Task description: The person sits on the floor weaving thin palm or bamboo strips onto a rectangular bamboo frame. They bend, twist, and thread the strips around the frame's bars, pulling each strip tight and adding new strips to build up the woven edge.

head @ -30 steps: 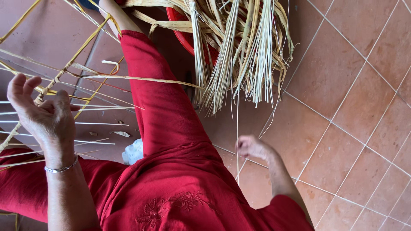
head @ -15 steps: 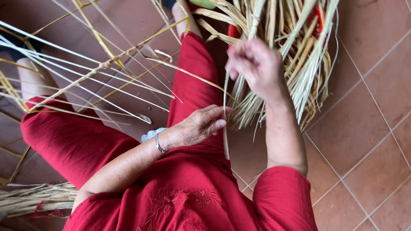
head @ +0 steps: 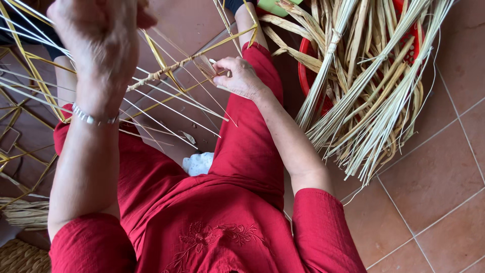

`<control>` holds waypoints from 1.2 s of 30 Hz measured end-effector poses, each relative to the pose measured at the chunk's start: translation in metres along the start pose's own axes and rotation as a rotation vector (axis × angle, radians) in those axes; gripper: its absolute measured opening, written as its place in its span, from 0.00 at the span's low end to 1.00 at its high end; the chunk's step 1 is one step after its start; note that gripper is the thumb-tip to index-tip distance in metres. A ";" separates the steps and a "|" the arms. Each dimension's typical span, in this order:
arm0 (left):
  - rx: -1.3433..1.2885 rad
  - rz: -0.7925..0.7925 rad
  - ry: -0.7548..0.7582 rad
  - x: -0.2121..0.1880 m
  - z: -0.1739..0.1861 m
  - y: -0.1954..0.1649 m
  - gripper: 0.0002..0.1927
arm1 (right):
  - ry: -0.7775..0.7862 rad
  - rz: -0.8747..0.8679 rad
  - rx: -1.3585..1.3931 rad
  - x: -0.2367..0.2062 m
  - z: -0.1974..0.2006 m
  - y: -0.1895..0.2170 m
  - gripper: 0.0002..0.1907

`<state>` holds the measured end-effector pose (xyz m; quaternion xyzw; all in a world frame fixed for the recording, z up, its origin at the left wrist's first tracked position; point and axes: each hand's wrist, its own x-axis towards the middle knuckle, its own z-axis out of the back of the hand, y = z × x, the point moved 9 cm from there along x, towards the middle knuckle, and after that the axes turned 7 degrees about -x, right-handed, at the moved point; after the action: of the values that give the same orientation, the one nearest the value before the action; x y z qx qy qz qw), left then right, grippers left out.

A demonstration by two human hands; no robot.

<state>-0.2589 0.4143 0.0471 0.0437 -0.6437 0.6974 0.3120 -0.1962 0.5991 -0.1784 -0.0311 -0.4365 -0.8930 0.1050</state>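
Terracotta floor tiles [head: 434,177] — white cloth [head: 198,163], woven mat [head: 20,255].

left hand [head: 101,38]: its fingertips are running off the top edge, so its grasp is not showing.
red basket [head: 305,68]: the straw bundle [head: 374,86] is covering most of it, leaving only rim pieces showing.
straw bundle: its upper ends are running off the top edge.
white cloth [head: 198,163]: lying below the right hand [head: 240,76], it is staying too small to identify.

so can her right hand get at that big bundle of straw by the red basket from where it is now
Probably yes. The right hand rests on the woven frame above her knee, and the straw bundle lies just to its right with nothing visible between them.
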 end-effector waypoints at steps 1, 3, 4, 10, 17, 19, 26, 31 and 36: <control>0.008 0.005 -0.010 0.009 -0.001 0.015 0.09 | 0.023 -0.039 0.106 0.001 -0.008 -0.008 0.10; 0.042 0.106 -0.054 0.019 -0.008 0.053 0.07 | 0.070 -0.120 0.316 0.001 -0.019 -0.020 0.11; 0.074 0.112 -0.045 0.020 -0.016 0.067 0.07 | 0.074 -0.187 0.290 0.002 -0.021 -0.027 0.10; 0.078 0.437 -0.035 -0.008 -0.052 0.139 0.08 | 0.075 -0.296 0.241 0.011 -0.011 -0.038 0.09; 0.145 0.898 0.121 -0.044 -0.075 0.184 0.05 | 0.079 -0.252 0.106 0.025 -0.017 -0.033 0.11; 0.136 0.903 0.119 -0.042 -0.071 0.186 0.05 | 0.077 -0.249 0.006 0.026 -0.019 -0.036 0.13; 0.175 0.384 -0.012 -0.011 -0.050 0.140 0.03 | -0.007 -0.091 -0.061 0.013 -0.020 -0.031 0.12; 0.276 0.423 0.096 -0.018 -0.059 0.145 0.02 | 0.060 -0.203 -0.037 0.000 0.003 -0.026 0.12; 0.192 0.616 0.150 -0.043 -0.064 0.171 0.04 | 0.051 -0.161 0.157 -0.005 0.062 -0.003 0.15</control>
<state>-0.2865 0.4611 -0.1321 -0.1752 -0.5334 0.8177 0.1274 -0.1947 0.6510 -0.1433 0.0351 -0.5033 -0.8622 0.0460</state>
